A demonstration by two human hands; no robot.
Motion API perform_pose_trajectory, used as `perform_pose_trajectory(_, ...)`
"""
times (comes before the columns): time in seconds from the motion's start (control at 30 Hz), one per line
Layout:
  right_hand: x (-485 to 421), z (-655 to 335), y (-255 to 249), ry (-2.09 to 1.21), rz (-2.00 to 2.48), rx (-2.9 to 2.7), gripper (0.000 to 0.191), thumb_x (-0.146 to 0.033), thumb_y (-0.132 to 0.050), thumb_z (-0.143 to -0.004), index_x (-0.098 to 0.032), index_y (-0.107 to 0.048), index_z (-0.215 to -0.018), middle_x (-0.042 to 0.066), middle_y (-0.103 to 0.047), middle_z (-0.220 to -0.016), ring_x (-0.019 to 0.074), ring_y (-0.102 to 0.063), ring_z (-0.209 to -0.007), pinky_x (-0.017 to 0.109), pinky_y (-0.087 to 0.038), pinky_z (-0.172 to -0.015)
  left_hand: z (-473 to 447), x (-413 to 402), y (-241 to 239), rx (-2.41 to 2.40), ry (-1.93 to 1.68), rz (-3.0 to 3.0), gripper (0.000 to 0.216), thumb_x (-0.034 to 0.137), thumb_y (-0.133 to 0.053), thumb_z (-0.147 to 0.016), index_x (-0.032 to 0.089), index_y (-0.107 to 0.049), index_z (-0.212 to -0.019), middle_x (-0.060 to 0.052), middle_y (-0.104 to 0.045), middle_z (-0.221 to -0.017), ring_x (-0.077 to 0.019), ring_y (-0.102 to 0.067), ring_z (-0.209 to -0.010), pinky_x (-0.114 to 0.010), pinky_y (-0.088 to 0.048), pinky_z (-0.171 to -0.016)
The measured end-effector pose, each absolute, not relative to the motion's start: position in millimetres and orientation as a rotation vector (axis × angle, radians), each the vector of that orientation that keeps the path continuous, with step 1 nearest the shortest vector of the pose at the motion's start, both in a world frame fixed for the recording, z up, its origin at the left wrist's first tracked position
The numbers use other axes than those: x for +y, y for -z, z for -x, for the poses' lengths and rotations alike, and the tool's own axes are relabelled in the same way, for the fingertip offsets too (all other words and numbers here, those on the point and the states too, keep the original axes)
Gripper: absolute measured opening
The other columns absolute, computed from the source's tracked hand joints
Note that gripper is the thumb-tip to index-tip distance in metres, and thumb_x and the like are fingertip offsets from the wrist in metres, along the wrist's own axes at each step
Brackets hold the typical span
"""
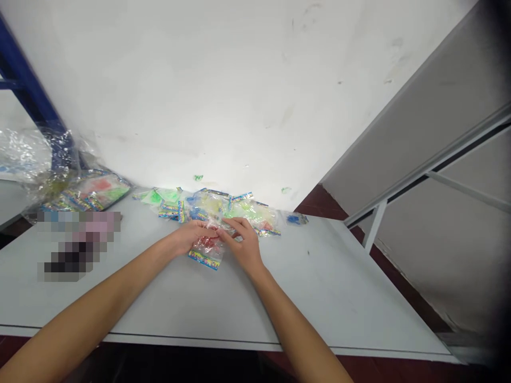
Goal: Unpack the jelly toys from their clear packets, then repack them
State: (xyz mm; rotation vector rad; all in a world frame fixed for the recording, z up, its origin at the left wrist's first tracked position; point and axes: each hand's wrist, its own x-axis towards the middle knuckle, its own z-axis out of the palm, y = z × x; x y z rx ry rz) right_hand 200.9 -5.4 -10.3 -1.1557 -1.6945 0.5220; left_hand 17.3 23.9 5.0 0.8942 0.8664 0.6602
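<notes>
L hand [191,236] and R hand [242,246] were both pinched narrow on a clear poly bag w/ red bits [206,246], about equally close, its long axis running roughly fwd-back w/ the colored header strip toward the body, just in front of a pile of similar pkts [215,206].

Crumpled clear plastic [24,154], blue metal upright [24,72]

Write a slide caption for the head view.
Left hand and right hand hold a clear bag of red pieces on a white table.
</notes>
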Motion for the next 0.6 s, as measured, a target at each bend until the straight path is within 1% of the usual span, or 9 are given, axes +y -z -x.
perform_pose_trajectory(0.07, -6, -201, 10, -0.567, 1.139, -1.782, 0.024, -0.039, -0.065, -0.087, -0.029, -0.074, -0.106, 0.005, -0.068, -0.103, 0.0182, -0.065, -0.090, 0.030, -0.055, -0.071, -15, 20, -8, 0.819, -0.615, -0.920, 0.027, 0.026, -0.085, -0.058, 0.011, -0.071, -0.076, -0.007, -0.071, -0.072, -0.0168, -0.066, -0.066, -0.029, -0.052, -0.068)
perform_pose_trajectory(0.13, -8, -199, 11, -0.564, 1.141, -1.863, 0.025, -0.037, -0.063, -0.089, -0.030, -0.073, -0.111, 0.005, -0.069, -0.108, 0.0194, -0.066, -0.094, 0.031, -0.055, -0.073, -9, 16, -9, 0.794, -0.572, -0.961, 0.023, 0.023, -0.084, -0.059, 0.011, -0.070, -0.073, -0.006, -0.070, -0.071, -0.0158, -0.065, -0.065, -0.028, -0.050, -0.067)
perform_pose_trajectory(0.2, -10, -196, 12, -0.488, 1.147, -1.936, 0.028, -0.037, -0.062, -0.089, -0.029, -0.071, -0.115, 0.006, -0.069, -0.113, 0.0216, -0.065, -0.100, 0.033, -0.055, -0.078, -2, 13, -9, 0.797, -0.537, -1.008, 0.019, 0.022, -0.082, -0.060, 0.012, -0.069, -0.071, -0.004, -0.068, -0.067, -0.0148, -0.064, -0.063, -0.027, -0.049, -0.065)
perform_pose_trajectory(0.3, -12, -193, 14, -0.370, 1.120, -2.071, 0.026, -0.035, -0.060, -0.091, -0.027, -0.072, -0.113, 0.006, -0.072, -0.110, 0.0226, -0.066, -0.102, 0.035, -0.054, -0.086, 4, 11, -4, 0.814, -0.493, -1.091, 0.017, 0.020, -0.080, -0.061, 0.014, -0.066, -0.068, -0.001, -0.064, -0.061, -0.0133, -0.060, -0.059, -0.026, -0.046, -0.061)
perform_pose_trajectory(0.37, -12, -192, 15, -0.292, 1.095, -2.162, 0.025, -0.034, -0.055, -0.094, -0.026, -0.072, -0.112, 0.006, -0.073, -0.108, 0.0225, -0.066, -0.101, 0.036, -0.053, -0.088, 5, 12, -1, 0.805, -0.468, -1.148, 0.016, 0.020, -0.080, -0.062, 0.014, -0.065, -0.066, -0.001, -0.064, -0.061, -0.0124, -0.059, -0.059, -0.025, -0.045, -0.060)
perform_pose_trajectory(0.5, -8, -192, 16, -0.116, 1.105, -2.295, 0.029, -0.030, -0.046, -0.098, -0.024, -0.072, -0.109, 0.007, -0.074, -0.104, 0.0230, -0.066, -0.095, 0.037, -0.052, -0.084, 4, 15, 4, 0.744, -0.398, -1.151, 0.019, 0.025, -0.081, -0.065, 0.013, -0.070, -0.075, -0.003, -0.068, -0.070, -0.0141, -0.062, -0.067, -0.027, -0.049, -0.067)
perform_pose_trajectory(0.6, -6, -191, 17, -0.006, 1.103, -2.262, 0.029, -0.027, -0.046, -0.098, -0.023, -0.070, -0.111, 0.008, -0.074, -0.106, 0.0232, -0.065, -0.097, 0.038, -0.053, -0.085, 4, 15, 3, 0.714, -0.398, -1.148, 0.020, 0.025, -0.083, -0.064, 0.014, -0.069, -0.074, -0.003, -0.068, -0.071, -0.0145, -0.063, -0.069, -0.029, -0.051, -0.073)
